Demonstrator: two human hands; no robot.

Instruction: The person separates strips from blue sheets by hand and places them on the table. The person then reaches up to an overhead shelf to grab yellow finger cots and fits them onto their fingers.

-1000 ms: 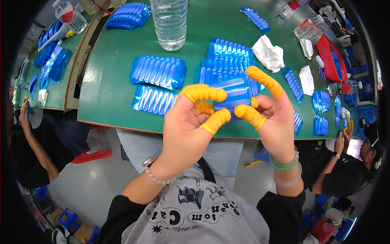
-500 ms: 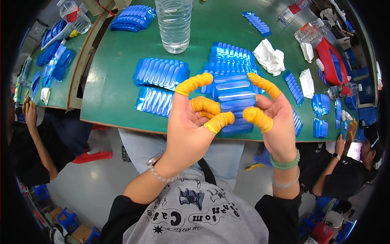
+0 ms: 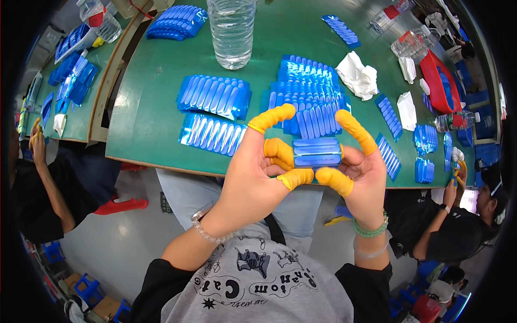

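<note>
Between my two hands, near the table's front edge, is a blue film sheet [image 3: 318, 153] with rows of long, narrow raised strips. It is bent over, so only a short curved face shows. My left hand [image 3: 249, 172] grips its left edge, the thumb low and the index finger raised off it. On the right edge my right hand [image 3: 365, 175] has closed, its index finger also lifted. Yellow finger cots cover several fingertips. Just beyond lies a pile of similar blue sheets [image 3: 308, 81]; a stack [image 3: 214, 97] and another sheet [image 3: 211, 133] lie to the left.
A clear water bottle [image 3: 231, 37] stands on the green table [image 3: 156, 107], near a blue stack [image 3: 176, 22]. Crumpled white tissue [image 3: 356, 76], loose blue sheets [image 3: 389, 116] and a red bin [image 3: 437, 81] are on the right. People sit at both sides.
The sheet in my hands has gone from stretched out flat to bent into a short curve. My hands have lowered slightly, and more of the pile behind shows.
</note>
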